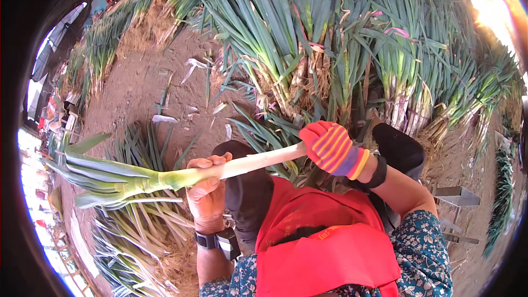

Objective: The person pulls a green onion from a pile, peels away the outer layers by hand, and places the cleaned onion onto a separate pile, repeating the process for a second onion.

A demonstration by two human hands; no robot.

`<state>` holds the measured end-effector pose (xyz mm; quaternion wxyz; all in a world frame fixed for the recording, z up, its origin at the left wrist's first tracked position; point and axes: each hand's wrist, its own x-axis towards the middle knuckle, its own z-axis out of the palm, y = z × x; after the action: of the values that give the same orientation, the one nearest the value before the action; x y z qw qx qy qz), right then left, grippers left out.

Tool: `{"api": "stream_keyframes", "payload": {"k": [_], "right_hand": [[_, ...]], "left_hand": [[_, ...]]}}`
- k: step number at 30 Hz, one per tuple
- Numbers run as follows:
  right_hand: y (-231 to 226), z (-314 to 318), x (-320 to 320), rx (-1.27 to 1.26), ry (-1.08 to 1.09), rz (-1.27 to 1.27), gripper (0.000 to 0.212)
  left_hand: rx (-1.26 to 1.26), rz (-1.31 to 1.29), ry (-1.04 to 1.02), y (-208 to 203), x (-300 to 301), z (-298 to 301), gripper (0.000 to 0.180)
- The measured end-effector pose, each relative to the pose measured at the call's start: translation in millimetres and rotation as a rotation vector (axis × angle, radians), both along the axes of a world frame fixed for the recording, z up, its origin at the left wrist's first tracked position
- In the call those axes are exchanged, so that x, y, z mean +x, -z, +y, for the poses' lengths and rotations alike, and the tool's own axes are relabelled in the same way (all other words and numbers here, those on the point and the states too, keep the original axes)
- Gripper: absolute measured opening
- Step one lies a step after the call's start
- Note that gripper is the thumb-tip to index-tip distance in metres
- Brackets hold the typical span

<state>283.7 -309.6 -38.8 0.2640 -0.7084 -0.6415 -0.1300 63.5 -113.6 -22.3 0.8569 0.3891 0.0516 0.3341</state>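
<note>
Thick green-and-white leek (176, 180) held near centre, ribbed, flat leaves (104, 177) fanned toward 9 o'clock. Smooth, pale cylindrical shaft (264, 160) seemingly stripped clean; 3-o'clock end clenched by right hand (333, 147) in red-yellow-purple striped knit glove (336, 155), so root trimming cannot be told. Mid-stalk clasped by bare left hand (205, 199). Loose green-and-white leek pile (143, 223) at 8 o'clock, untied, judged unfinished. Waxy blue-green upright bundles (393, 71) stood at 2 o'clock, some already tied with pink ribbon (398, 32).
</note>
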Motion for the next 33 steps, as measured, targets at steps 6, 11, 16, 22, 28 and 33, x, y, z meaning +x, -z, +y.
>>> {"api": "stream_keyframes", "payload": {"k": [6,11,16,22,28,33], "right_hand": [[-15.0,-13.8,-13.0,0.054,0.002,-0.179,0.042],[-12.6,-14.7,-11.3,0.074,-0.008,-0.35,0.029],[1.9,-9.6,-15.1,0.008,0.048,-0.188,0.016],[48.3,3.1,17.6,-0.168,0.271,0.343,0.017],[137.9,-27.8,72.4,-0.243,0.506,-0.06,0.019],[118.1,-14.4,51.9,-0.499,0.482,0.154,0.032]], "left_hand": [[-0.079,0.026,0.034,-1.4,-0.5,6.4,0.035],[-0.125,-0.012,0.066,13.7,-3.8,7.0,0.038],[-0.041,0.031,0.094,5.8,0.4,-1.0,0.037],[0.09,0.046,0.154,3.3,-1.7,5.9,0.035],[0.179,0.083,0.043,-9.1,-34.5,15.5,0.033],[0.056,0.174,-0.192,-29.3,-78.3,34.6,0.034]]}}
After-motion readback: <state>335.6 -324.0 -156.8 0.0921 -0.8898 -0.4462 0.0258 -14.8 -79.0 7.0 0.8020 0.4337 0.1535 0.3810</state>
